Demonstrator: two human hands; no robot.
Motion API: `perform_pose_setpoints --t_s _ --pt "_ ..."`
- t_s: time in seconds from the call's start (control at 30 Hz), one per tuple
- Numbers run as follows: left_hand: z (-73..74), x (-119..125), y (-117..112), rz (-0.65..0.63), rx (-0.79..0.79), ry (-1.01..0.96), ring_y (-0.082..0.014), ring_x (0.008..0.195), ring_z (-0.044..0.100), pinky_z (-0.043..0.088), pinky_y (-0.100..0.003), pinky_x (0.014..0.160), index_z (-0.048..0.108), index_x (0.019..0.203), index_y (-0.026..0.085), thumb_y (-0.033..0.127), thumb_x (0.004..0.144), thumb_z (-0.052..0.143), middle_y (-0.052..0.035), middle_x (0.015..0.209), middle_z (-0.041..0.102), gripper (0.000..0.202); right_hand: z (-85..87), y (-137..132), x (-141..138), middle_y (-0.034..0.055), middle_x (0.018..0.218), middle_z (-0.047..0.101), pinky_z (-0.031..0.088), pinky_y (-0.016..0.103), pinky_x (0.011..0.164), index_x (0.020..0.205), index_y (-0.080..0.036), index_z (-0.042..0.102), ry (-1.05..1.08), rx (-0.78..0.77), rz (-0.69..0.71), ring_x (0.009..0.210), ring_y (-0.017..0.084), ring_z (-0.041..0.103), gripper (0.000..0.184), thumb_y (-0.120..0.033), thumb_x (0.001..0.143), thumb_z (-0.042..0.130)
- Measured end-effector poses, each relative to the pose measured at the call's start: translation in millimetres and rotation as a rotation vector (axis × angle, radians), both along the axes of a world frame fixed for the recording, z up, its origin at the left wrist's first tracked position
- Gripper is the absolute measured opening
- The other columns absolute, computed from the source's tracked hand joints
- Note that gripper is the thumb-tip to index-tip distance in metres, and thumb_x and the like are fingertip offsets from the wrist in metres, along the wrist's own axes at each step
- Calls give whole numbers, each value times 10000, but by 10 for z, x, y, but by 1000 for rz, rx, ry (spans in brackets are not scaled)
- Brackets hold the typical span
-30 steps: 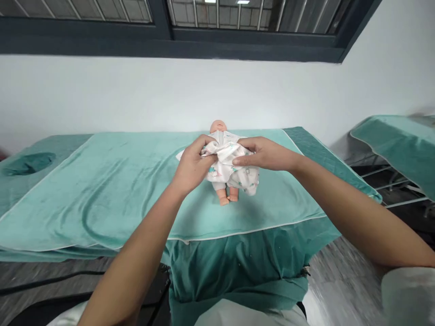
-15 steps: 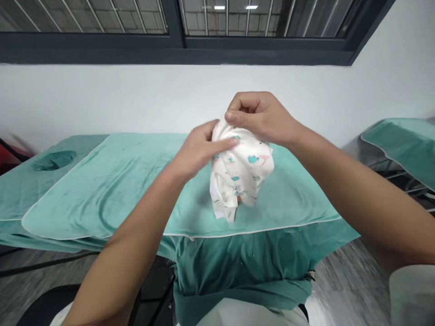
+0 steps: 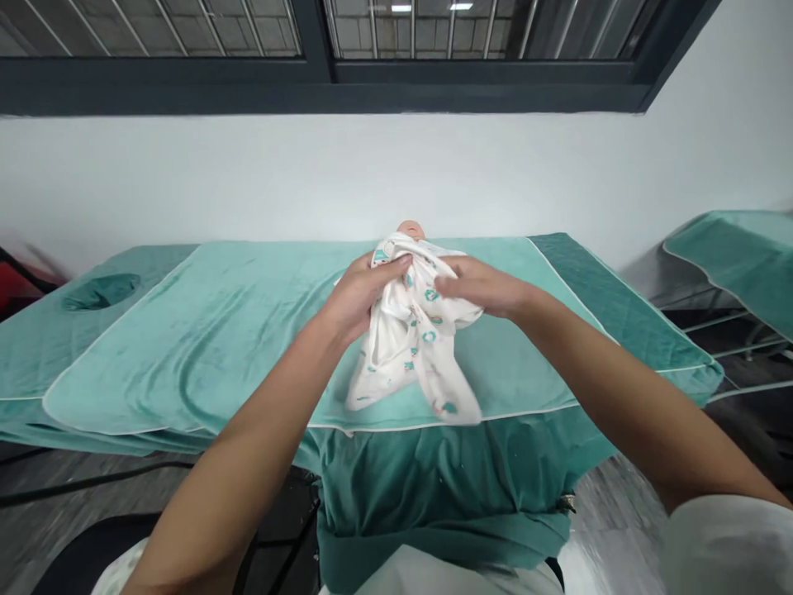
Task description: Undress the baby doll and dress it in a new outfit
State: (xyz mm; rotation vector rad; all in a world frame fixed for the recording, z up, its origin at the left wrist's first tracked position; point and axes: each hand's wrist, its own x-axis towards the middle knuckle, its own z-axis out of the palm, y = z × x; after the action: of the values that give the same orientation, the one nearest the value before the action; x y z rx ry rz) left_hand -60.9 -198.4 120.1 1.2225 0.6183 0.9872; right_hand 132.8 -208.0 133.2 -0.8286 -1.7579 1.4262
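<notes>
A white baby garment with green and pink prints (image 3: 427, 330) is between my hands, its two loose leg-like ends hanging over the bed. Just past its top edge shows the head of a baby doll (image 3: 411, 229); the cloth hides whatever else of the doll is there. My left hand (image 3: 363, 293) grips the garment's left side, thumb pressed on top of the cloth. On the other side, my right hand (image 3: 474, 285) is closed on the fabric, its fingertips hidden behind it.
A treatment bed with a light green cover (image 3: 248, 330) and a face hole (image 3: 102, 292) at its left end stands against the white wall (image 3: 248, 173). Another green-covered bed (image 3: 737, 248) is at the right. A barred window (image 3: 409, 37) is above.
My right hand has come down, level with my left. The garment is lower and spread wider, with its lower ends hanging apart. The doll's head now shows above it.
</notes>
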Motion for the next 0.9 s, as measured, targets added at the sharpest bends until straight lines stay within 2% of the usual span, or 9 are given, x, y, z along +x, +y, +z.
perform_pose_setpoints --t_s 0.1,0.2,0.33,0.43,0.5,0.6,0.67,0.77,0.9 --pt "-69 48 59 0 -21 -67 -258 893 722 566 -343 798 691 1051 134 419 723 803 -75 923 748 449 -89 12 10 30 820 697 487 262 646 932 -154 704 -38 -42 -71 730 158 637 444 -556 757 777" --pt "-137 53 66 -68 -74 -81 -260 906 722 563 -333 779 690 1115 136 455 744 787 -98 975 754 499 -158 84 -26 30 882 704 520 281 727 949 -182 694 150 -43 -220 814 172 659 418 -573 806 724" --pt "-193 -62 76 -282 -114 151 -271 830 723 558 -341 718 707 1118 108 360 647 876 -122 954 764 561 -291 163 -100 55 937 710 558 338 830 1010 -202 653 339 -85 -338 925 217 674 489 -654 824 659" --pt "-228 -106 124 -213 -96 102 -283 866 726 568 -359 770 714 1102 110 323 658 866 -122 974 766 515 -397 143 -115 89 976 723 576 360 831 1078 -193 649 353 -153 -336 947 237 682 548 -683 834 624" --pt "-265 -80 162 -110 -86 -31 -290 910 728 571 -376 831 710 1110 116 354 705 828 -120 990 766 485 -453 103 -100 96 989 732 583 364 819 1094 -187 663 271 -225 -214 925 237 691 542 -643 802 690" --pt "-357 -11 200 -80 -125 -90 -296 943 729 569 -395 879 693 1148 126 385 744 791 -115 976 767 490 -504 73 -80 81 1015 738 578 371 837 1076 -183 691 126 -286 -19 916 234 698 494 -488 715 834" --pt "-437 11 205 -95 -167 -86 -302 959 727 571 -401 882 685 1163 140 456 754 772 -111 963 768 524 -519 110 -92 70 1012 740 570 377 857 1069 -186 696 149 -278 -69 930 235 697 467 -453 713 838" --pt "-547 -24 206 -152 -199 -46 -322 966 723 575 -399 851 698 1131 142 537 673 813 -124 971 769 616 -530 233 -130 51 1014 743 555 363 895 1078 -200 684 357 -220 -274 983 229 686 414 -460 768 770" --pt "-645 -94 246 -214 -217 57 -306 908 724 566 -368 793 704 1101 111 336 574 898 -148 1010 765 605 -640 269 -129 38 1021 743 546 335 883 1075 -209 685 480 -169 -348 1009 223 674 343 -376 777 722"
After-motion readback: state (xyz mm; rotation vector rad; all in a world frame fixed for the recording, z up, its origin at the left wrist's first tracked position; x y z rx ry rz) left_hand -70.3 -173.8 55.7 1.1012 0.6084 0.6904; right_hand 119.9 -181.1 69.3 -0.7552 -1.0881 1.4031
